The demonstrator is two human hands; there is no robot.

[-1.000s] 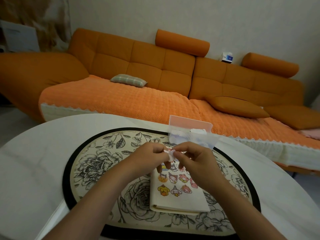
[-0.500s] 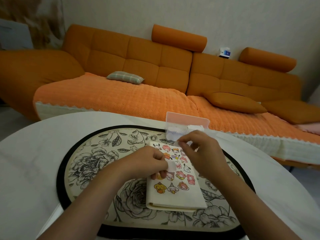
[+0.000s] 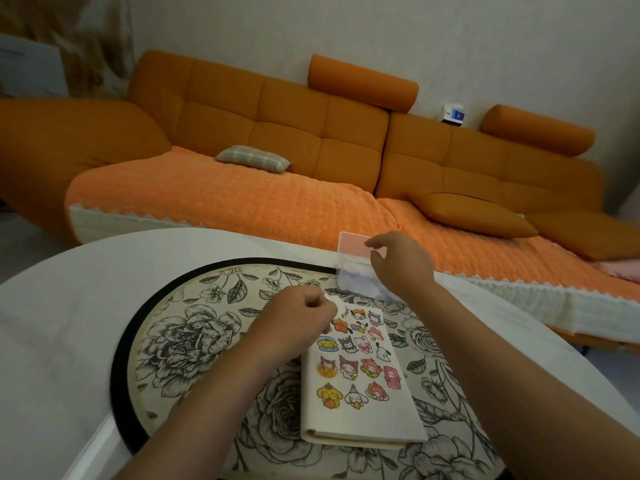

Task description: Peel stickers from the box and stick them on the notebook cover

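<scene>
Stickers [image 3: 348, 342] filled much of the notebook [image 3: 363, 424] cover; the hands had parted. Left hand [image 3: 298, 315], at the notebook's far corner, pinched a white scrap [image 3: 328, 299]; right hand [image 3: 398, 263] had gone to the box [image 3: 353, 284] just beyond the notebook, fingers curled, hold unclear, probably fetching another

— Home or workplace?
— Home. Looks like a living room.
— Going by what?
— By the long orange sofa [image 3: 311, 133] against a pale wall [image 3: 346, 26], with two bolsters [image 3: 363, 83] on top, a quilted cover [image 3: 225, 202] with a white zigzag edge over the seat, a plaid pillow [image 3: 252, 158] on it and a loose cushion [image 3: 474, 213] further right.
— Anything nearer?
— A round white table [image 3: 62, 323] just before the sofa, dressed with a floral mat [image 3: 194, 337] in black and cream.
— And on the sofa's back ledge?
— A small blue-and-white pack [image 3: 453, 114], too blurred to read.
— Light?
— Dim, warm, indoor.
</scene>
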